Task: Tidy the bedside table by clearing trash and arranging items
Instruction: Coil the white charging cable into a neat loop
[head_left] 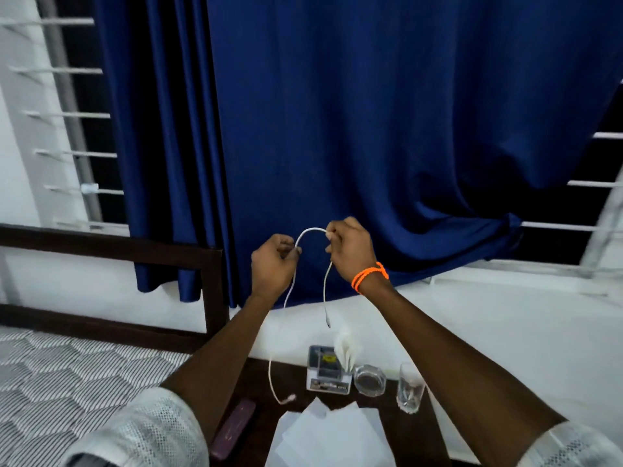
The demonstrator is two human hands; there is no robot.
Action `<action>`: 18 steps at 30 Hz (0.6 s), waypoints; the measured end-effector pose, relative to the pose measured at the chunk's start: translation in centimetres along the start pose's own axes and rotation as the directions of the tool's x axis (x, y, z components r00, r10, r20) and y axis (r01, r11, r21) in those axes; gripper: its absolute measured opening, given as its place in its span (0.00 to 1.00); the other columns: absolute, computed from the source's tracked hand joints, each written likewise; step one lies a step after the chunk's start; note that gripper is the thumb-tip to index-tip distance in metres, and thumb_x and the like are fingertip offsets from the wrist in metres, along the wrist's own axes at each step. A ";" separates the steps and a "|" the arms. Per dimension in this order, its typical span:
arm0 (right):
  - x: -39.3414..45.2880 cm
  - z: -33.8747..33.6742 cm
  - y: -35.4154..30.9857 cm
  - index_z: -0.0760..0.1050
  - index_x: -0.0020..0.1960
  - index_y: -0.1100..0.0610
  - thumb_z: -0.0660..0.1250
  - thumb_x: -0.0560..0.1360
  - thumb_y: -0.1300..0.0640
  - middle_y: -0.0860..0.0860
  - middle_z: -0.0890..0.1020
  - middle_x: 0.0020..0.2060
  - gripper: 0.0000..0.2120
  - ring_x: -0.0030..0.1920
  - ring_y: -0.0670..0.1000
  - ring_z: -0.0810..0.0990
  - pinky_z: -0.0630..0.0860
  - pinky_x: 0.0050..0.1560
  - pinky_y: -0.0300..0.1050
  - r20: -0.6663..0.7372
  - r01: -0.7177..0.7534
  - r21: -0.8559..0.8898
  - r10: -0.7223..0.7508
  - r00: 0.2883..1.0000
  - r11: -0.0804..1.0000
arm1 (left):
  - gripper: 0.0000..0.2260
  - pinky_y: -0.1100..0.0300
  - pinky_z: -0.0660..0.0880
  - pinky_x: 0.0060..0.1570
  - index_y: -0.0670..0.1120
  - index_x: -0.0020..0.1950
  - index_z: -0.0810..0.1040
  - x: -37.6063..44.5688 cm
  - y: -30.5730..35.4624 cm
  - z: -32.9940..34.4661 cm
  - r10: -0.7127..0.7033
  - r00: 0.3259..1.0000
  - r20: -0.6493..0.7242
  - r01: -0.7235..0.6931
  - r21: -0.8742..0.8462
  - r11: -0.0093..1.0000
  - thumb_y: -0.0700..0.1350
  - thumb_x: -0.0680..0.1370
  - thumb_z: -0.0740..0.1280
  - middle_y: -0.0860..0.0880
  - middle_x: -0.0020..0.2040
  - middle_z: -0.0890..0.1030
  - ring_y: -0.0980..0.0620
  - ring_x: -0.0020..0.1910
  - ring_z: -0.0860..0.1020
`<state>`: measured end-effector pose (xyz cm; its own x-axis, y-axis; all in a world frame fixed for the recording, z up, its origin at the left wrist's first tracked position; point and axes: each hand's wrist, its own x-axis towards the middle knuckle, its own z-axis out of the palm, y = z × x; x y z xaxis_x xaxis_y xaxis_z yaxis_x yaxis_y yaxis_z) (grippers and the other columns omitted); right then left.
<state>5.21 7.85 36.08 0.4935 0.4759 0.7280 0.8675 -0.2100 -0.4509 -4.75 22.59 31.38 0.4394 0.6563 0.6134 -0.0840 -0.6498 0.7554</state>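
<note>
Hands [305, 256] — thin white arched cable [312, 230]

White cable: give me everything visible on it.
The white cable is thin, flexible and looks plastic-sheathed. It is held up in front of the blue curtain, arched between the left hand and the right hand, both pinching it. One end hangs below the right hand with a small connector at its tip. The longer end drops past the left hand to the dark bedside table, curling there with its plug resting on the surface.

Left grip [274, 261] and right grip [349, 249] raised, fingers curled.
</note>
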 end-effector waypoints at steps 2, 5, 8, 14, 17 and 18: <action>1.0 -1.6 0.4 0.77 0.42 0.57 0.63 0.77 0.68 0.51 0.75 0.44 0.09 0.36 0.54 0.84 0.81 0.35 0.42 -0.019 -0.039 0.042 0.040 0.999 0.998 | 0.05 0.59 0.84 0.37 0.48 0.52 0.85 1.1 1.7 0.2 -0.028 0.998 0.059 0.032 -0.068 0.997 0.47 0.79 0.73 0.56 0.40 0.85 0.57 0.37 0.84; 2.1 -3.5 1.2 0.78 0.40 0.52 0.65 0.76 0.64 0.48 0.77 0.43 0.10 0.33 0.52 0.85 0.83 0.32 0.45 -0.011 -0.150 0.103 0.152 0.988 0.983 | 0.03 0.58 0.84 0.33 0.49 0.49 0.86 2.8 4.5 0.3 -0.050 0.995 0.089 0.065 -0.174 0.983 0.45 0.79 0.72 0.52 0.40 0.85 0.51 0.40 0.86; 2.3 -4.8 1.9 0.80 0.39 0.52 0.68 0.74 0.61 0.51 0.83 0.33 0.07 0.29 0.48 0.85 0.83 0.29 0.46 0.067 -0.262 0.178 0.254 0.965 0.949 | 0.03 0.59 0.84 0.34 0.48 0.51 0.85 4.1 6.9 0.3 -0.025 0.994 0.103 0.046 -0.205 0.978 0.44 0.80 0.72 0.49 0.42 0.86 0.50 0.42 0.86; 3.5 -7.2 1.1 0.82 0.46 0.52 0.75 0.72 0.51 0.52 0.86 0.35 0.06 0.30 0.52 0.86 0.81 0.28 0.44 0.169 -0.291 0.334 0.246 0.954 0.897 | 0.06 0.62 0.81 0.34 0.47 0.55 0.86 6.2 10.5 0.7 0.136 0.966 0.220 -0.117 -0.096 0.988 0.46 0.80 0.71 0.50 0.41 0.86 0.52 0.39 0.85; 4.6 -8.2 0.3 0.81 0.48 0.50 0.74 0.73 0.50 0.54 0.85 0.36 0.06 0.25 0.52 0.83 0.78 0.25 0.41 0.118 -0.186 0.309 0.157 0.981 0.933 | 0.07 0.66 0.78 0.39 0.48 0.55 0.86 7.1 11.8 0.8 0.215 0.942 0.259 -0.212 -0.039 0.977 0.47 0.80 0.72 0.56 0.40 0.85 0.59 0.39 0.83; 5.1 -8.5 0.1 0.81 0.47 0.50 0.73 0.74 0.49 0.54 0.84 0.35 0.05 0.24 0.50 0.82 0.76 0.24 0.41 0.095 -0.150 0.279 0.128 0.987 0.948 | 0.06 0.68 0.77 0.39 0.48 0.54 0.86 7.3 12.2 0.7 0.232 0.933 0.275 -0.234 -0.029 0.972 0.48 0.80 0.72 0.58 0.39 0.84 0.62 0.38 0.83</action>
<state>8.29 3.00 44.15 0.5925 0.5240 0.6118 0.7315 -0.0319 -0.6811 -1.95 19.21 44.89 0.6361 0.3559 0.6846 -0.2099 -0.7740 0.5974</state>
